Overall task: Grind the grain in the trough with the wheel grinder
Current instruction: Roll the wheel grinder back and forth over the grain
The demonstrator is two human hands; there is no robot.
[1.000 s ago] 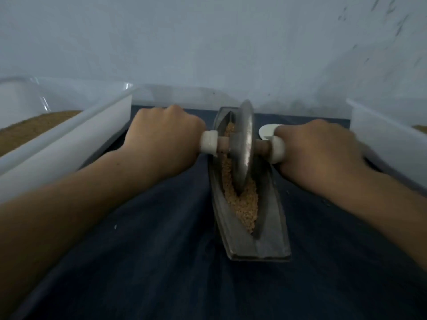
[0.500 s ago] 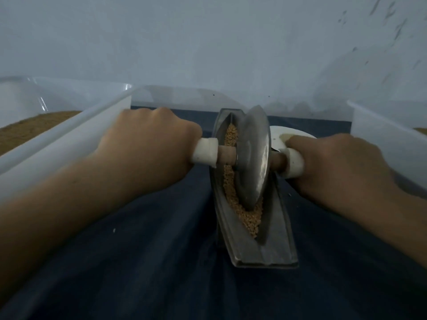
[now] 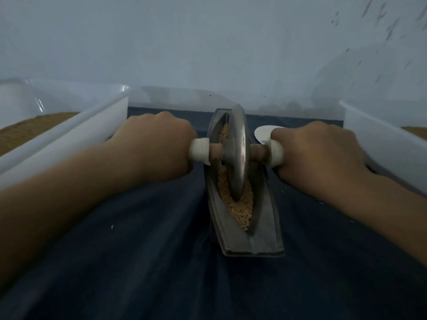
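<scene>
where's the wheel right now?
Head view, centre: the wheel stands in the trough, rim down in the grain, between the left hand and right hand gripping its handles.

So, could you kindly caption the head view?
Left hand and right hand grip the metal wheel grinder amid tan grain in a grey trough.

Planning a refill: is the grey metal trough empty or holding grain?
Holding grain: tan grain lies in the grey boat-shaped metal trough, around the metal wheel grinder.
</scene>
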